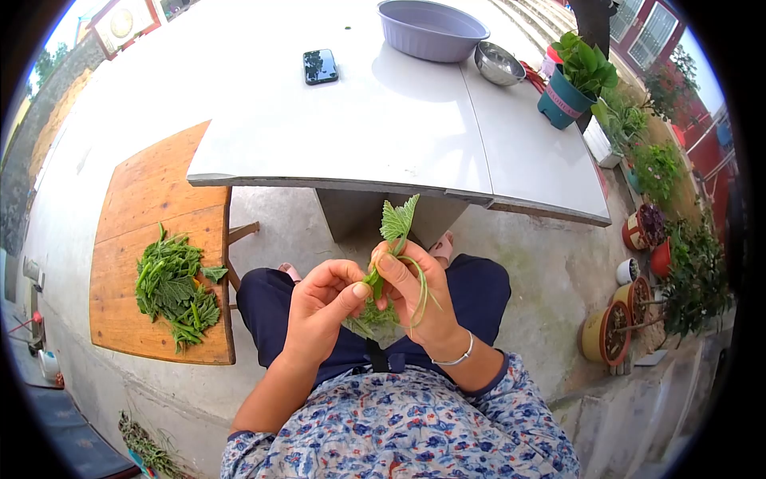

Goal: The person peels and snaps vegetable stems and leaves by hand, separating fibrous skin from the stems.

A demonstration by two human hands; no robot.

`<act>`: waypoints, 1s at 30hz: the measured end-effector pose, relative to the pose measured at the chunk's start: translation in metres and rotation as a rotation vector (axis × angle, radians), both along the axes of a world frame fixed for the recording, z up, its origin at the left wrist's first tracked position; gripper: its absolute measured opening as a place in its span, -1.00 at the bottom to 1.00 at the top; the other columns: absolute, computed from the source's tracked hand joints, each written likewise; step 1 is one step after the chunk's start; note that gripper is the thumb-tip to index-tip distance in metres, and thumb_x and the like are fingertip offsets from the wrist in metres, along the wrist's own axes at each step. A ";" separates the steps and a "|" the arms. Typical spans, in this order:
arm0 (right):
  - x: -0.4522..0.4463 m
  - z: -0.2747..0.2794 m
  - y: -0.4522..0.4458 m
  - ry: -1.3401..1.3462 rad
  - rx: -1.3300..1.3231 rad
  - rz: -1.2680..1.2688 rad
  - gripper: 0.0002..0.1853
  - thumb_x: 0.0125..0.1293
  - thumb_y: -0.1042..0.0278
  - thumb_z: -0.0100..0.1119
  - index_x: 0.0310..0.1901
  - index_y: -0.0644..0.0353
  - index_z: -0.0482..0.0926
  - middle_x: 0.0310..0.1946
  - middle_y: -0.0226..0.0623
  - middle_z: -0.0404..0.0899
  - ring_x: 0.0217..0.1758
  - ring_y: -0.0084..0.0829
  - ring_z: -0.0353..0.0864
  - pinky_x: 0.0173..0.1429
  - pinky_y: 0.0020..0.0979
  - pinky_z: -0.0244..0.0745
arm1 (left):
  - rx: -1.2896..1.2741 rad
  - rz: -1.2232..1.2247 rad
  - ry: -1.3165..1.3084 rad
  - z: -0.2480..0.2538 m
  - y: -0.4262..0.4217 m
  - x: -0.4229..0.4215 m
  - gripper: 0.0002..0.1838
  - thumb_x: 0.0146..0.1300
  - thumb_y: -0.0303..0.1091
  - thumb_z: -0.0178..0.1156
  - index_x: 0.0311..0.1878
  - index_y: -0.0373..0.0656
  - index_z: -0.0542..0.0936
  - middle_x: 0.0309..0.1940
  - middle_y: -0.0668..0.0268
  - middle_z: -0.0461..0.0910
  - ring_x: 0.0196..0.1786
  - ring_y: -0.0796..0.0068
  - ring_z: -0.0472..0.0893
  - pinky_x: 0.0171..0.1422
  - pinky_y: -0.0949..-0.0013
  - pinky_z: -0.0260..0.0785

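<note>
Between my two hands, above my lap, is a leafy green stem [399,219] with a jagged leaf at its top and thin curling tendrils. My right hand [419,299] grips the stem between thumb and fingers, and a tendril hangs down over it. My left hand [323,307] pinches the lower part of the stem between thumb and forefinger. Behind and below the hands, more greens [371,318] show, partly hidden by my fingers. A pile of picked leaves and stems [177,287] lies on the wooden bench [120,311] to my left.
Ahead stands a white-topped table [335,136] with a phone [320,66], a grey-purple basin [431,36], a metal bowl [500,64] and a potted plant [566,96]. Several flowerpots [604,331] line the right side. More plant matter [148,447] lies at the lower left.
</note>
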State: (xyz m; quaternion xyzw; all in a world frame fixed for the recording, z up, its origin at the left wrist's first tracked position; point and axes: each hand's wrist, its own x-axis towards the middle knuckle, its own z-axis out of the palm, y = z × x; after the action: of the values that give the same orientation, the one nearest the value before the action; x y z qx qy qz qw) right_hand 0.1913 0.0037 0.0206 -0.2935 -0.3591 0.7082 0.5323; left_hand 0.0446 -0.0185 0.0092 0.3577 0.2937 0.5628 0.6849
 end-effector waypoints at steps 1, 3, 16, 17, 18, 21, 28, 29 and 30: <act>0.001 0.000 0.000 0.000 0.000 0.001 -0.80 0.38 0.25 0.14 -0.15 0.22 0.51 -0.43 -0.48 0.48 -0.45 -0.68 0.41 -0.41 -0.66 0.31 | 0.007 0.018 0.064 0.001 0.000 -0.001 -0.85 0.27 -0.46 0.22 -0.16 -0.29 0.50 -0.34 0.39 0.55 -0.30 0.68 0.49 -0.22 0.59 0.34; 0.005 0.001 0.000 -0.202 0.139 0.007 -0.79 0.36 0.29 0.15 -0.11 0.26 0.55 -0.43 -0.47 0.48 -0.41 -0.68 0.45 -0.41 -0.64 0.35 | 0.014 0.041 0.128 0.004 0.001 -0.003 -0.84 0.27 -0.46 0.22 -0.15 -0.29 0.50 -0.34 0.39 0.55 -0.28 0.68 0.51 -0.20 0.59 0.35; 0.012 -0.001 0.001 -0.496 0.188 0.048 -0.81 0.34 0.39 0.17 -0.19 0.37 0.61 -0.44 -0.34 0.63 -0.46 -0.65 0.57 -0.36 -0.61 0.50 | 0.069 0.295 0.502 0.005 -0.006 0.006 -0.89 0.12 -0.62 0.22 -0.27 -0.35 0.54 -0.41 0.41 0.58 -0.33 0.74 0.55 -0.18 0.63 0.43; 0.010 -0.001 -0.001 -0.469 0.213 0.007 -0.81 0.34 0.39 0.16 -0.21 0.38 0.60 -0.44 -0.34 0.62 -0.44 -0.64 0.59 -0.35 -0.61 0.51 | 0.114 0.310 0.517 0.002 -0.006 0.006 -0.90 0.11 -0.63 0.21 -0.28 -0.35 0.53 -0.42 0.42 0.57 -0.32 0.74 0.56 -0.16 0.63 0.44; 0.008 -0.002 -0.002 -0.441 0.238 -0.033 -0.82 0.34 0.40 0.16 -0.23 0.39 0.59 -0.44 -0.34 0.62 -0.43 -0.64 0.60 -0.34 -0.61 0.51 | 0.112 0.311 0.517 0.002 -0.006 0.006 -0.90 0.11 -0.63 0.21 -0.28 -0.35 0.53 -0.42 0.42 0.57 -0.32 0.74 0.56 -0.16 0.63 0.44; 0.006 -0.003 -0.003 -0.430 0.241 -0.056 -0.81 0.35 0.39 0.14 -0.24 0.39 0.57 -0.45 -0.33 0.61 -0.43 -0.63 0.60 -0.33 -0.61 0.51 | 0.123 0.331 0.502 0.002 -0.006 0.007 -0.89 0.09 -0.65 0.20 -0.29 -0.35 0.53 -0.42 0.42 0.57 -0.32 0.74 0.55 -0.16 0.62 0.44; 0.005 -0.006 -0.004 -0.346 0.181 -0.034 -0.81 0.37 0.38 0.12 -0.19 0.39 0.54 -0.45 -0.33 0.60 -0.44 -0.61 0.59 -0.33 -0.59 0.53 | 0.096 0.271 0.415 0.002 -0.006 0.005 -0.90 0.11 -0.64 0.19 -0.29 -0.35 0.51 -0.39 0.41 0.56 -0.30 0.71 0.55 -0.16 0.59 0.43; 0.006 -0.005 -0.004 -0.330 0.170 -0.021 -0.80 0.38 0.37 0.12 -0.18 0.38 0.54 -0.44 -0.33 0.60 -0.44 -0.61 0.58 -0.33 -0.59 0.53 | 0.086 0.251 0.380 0.002 -0.006 0.004 -0.90 0.12 -0.64 0.19 -0.29 -0.35 0.50 -0.38 0.40 0.56 -0.29 0.70 0.55 -0.16 0.58 0.43; 0.006 -0.005 -0.004 -0.314 0.158 -0.008 -0.80 0.38 0.37 0.12 -0.17 0.38 0.54 -0.43 -0.33 0.60 -0.44 -0.62 0.58 -0.32 -0.59 0.53 | 0.086 0.251 0.380 0.002 -0.006 0.004 -0.90 0.12 -0.64 0.19 -0.29 -0.35 0.50 -0.38 0.40 0.56 -0.29 0.70 0.55 -0.16 0.58 0.43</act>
State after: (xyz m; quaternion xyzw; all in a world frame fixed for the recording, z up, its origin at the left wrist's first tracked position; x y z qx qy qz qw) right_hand 0.1971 0.0000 0.0157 -0.3591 -0.4913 0.6211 0.4938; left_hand 0.0484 -0.0245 0.0109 0.4468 0.4355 0.5781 0.5259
